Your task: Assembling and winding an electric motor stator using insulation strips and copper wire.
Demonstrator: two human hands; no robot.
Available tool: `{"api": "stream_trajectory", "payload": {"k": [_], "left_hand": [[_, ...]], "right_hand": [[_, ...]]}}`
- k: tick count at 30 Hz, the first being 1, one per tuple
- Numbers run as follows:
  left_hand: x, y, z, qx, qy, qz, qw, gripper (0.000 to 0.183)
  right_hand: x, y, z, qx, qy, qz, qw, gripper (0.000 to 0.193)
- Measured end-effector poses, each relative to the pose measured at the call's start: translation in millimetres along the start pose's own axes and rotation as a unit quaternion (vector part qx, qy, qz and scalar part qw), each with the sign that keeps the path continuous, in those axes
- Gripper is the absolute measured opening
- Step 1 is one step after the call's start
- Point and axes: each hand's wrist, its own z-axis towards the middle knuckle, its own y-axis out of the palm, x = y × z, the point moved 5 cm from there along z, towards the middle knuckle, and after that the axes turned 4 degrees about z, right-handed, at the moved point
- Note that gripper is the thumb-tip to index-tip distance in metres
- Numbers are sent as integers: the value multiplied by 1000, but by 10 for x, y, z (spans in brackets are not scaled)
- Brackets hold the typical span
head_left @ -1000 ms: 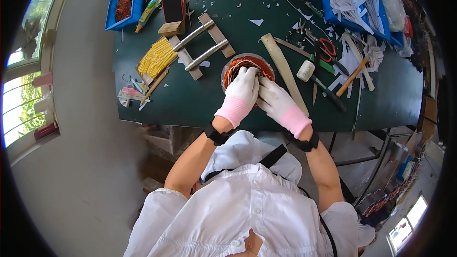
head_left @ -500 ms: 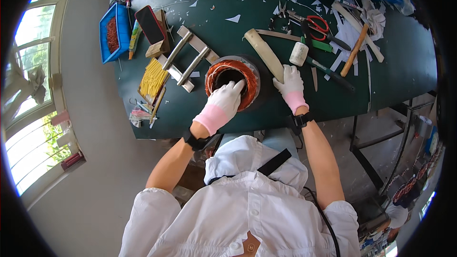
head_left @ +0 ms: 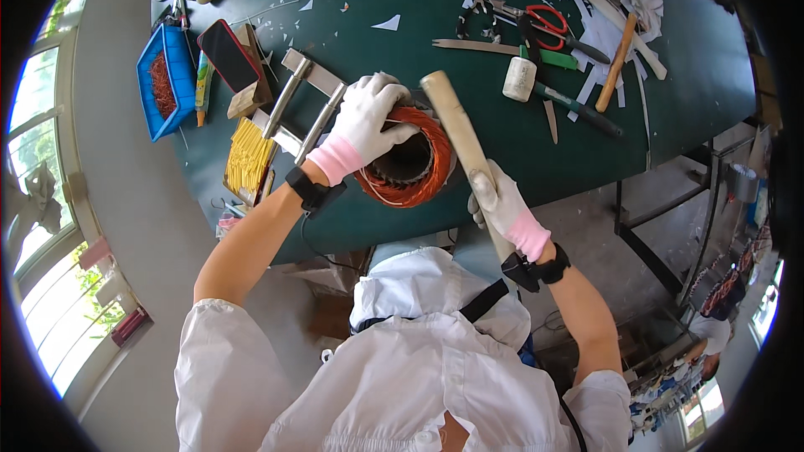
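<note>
Coil [head_left: 440,161] sits near the table's [head_left: 578,163] front edge, its left rim cupped by the half-open left hand [head_left: 362,117], grip unclear; the right hand [head_left: 502,201] is wrapped around the stick [head_left: 456,125]. The step looks like steadying; the next move calls for firm bracing. Room shows between stick and mallet [head_left: 519,80]; the 2-rod frame [head_left: 323,79] crowds the left.

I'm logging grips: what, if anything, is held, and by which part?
The right hand holds the pale stick by its nearer half; the left hand touches the copper coil, grip unclear.

A long pale stick [head_left: 459,124] slants just beside the round, orange-red wire coil [head_left: 435,169].
</note>
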Motion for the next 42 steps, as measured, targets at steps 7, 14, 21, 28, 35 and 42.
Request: {"api": "stream_trajectory", "payload": {"k": [7, 14, 21, 28, 35, 42], "left_hand": [[-114, 90, -284, 52, -89, -165, 981, 33], [-21, 198, -705, 184, -239, -212, 929, 29], [35, 333, -900, 297, -352, -294, 838, 27], [118, 530, -1027, 413, -407, -320, 749, 24], [293, 675, -1057, 486, -429, -271, 712, 24], [381, 873, -1125, 563, -435, -218, 667, 27]], "right_hand": [[-12, -415, 59, 81, 18, 110, 990, 41], [-266, -606, 177, 30, -54, -59, 996, 41], [-316, -452, 141, -55, -4, -166, 985, 33], [-67, -191, -13, -102, 33, -105, 989, 40], [108, -58, -96, -33, 24, -81, 996, 37], [152, -230, -51, 21, -11, -38, 999, 34]]}}
